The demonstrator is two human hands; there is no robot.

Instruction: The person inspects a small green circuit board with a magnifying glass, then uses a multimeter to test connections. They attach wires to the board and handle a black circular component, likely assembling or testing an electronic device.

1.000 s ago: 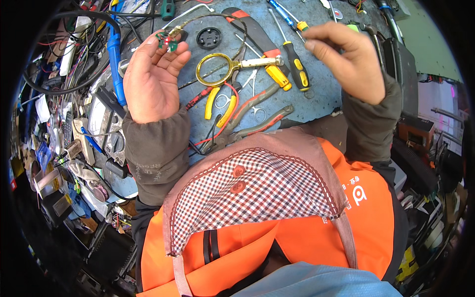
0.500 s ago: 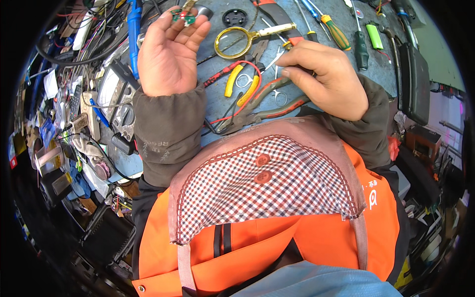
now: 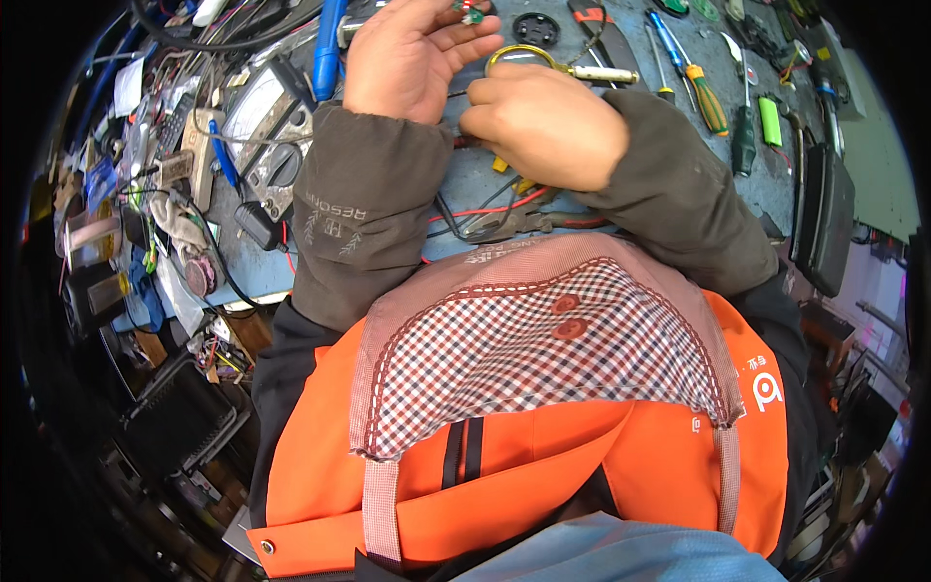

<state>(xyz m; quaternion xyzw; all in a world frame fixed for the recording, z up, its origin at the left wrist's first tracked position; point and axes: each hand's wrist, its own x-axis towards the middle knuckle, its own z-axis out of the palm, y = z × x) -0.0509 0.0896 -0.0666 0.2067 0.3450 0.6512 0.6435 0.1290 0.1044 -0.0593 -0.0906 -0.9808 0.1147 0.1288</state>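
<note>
My left hand (image 3: 405, 66) is raised, palm up, at the top edge of the picture. Its fingers hold a small green circuit board (image 3: 470, 14), partly cut off by that edge. Just right of it, my right hand (image 3: 548, 126) hovers knuckles up with curled fingers. Whatever those fingers pinch, if anything, is hidden. Beneath the right hand lie yellow-handled pliers (image 3: 525, 184), mostly covered, and a red wire (image 3: 499, 209). Past its knuckles lies a gold-rimmed magnifying glass (image 3: 601, 74), its lens partly covered.
A multimeter (image 3: 283, 165) and a blue-handled tool (image 3: 330, 48) lie left of my left arm. Screwdrivers (image 3: 706, 100), a green battery (image 3: 770, 122) and a black case (image 3: 826, 218) are on the right. Cables and loose parts crowd the far left. A black disc (image 3: 535, 29) sits beyond the magnifier.
My right hand has moved left over the pliers, close to my left hand. The left hand still holds the circuit board. The whole view has shifted, with bench items now further right and higher.
</note>
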